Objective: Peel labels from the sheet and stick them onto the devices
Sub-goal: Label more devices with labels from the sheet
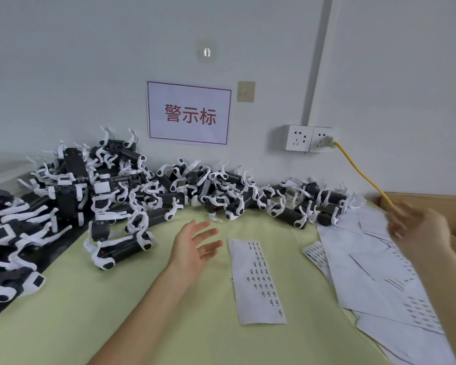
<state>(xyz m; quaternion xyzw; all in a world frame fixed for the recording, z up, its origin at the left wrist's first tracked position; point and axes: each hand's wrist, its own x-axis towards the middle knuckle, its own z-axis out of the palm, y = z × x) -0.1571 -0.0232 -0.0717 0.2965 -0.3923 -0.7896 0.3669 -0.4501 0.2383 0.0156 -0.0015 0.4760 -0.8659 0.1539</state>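
Label sheet (257, 281): one narrow white strip, flat on the pale green surface (142, 299), near the middle. Its long axis runs from the far side toward the near edge, the near end angled a little to the right. Small dark labels stand in columns along its right half and lower part; the far left portion is bare.

Left hand (195, 243): palm turned inward, fingers (208, 233) straight and spread apart, holding nothing, just left of the sheet's far end.

Right hand (416, 230): raised at the right, above the loose sheets, heavily blurred. I cannot tell whether its fingers are apart or together.

Devices (111, 196): many black bodies with white straps and clips, heaped along the wall and down the left side. The nearest device (121, 248) lies on its side, left of the left hand.

Loose sheets (366, 272): overlapping white backing paper, right of the label sheet.

Cardboard box (432, 204): far right.

Wall: sign with red characters (188, 114); double socket (309, 138) with a yellow cable (361, 172) running down toward the right hand.
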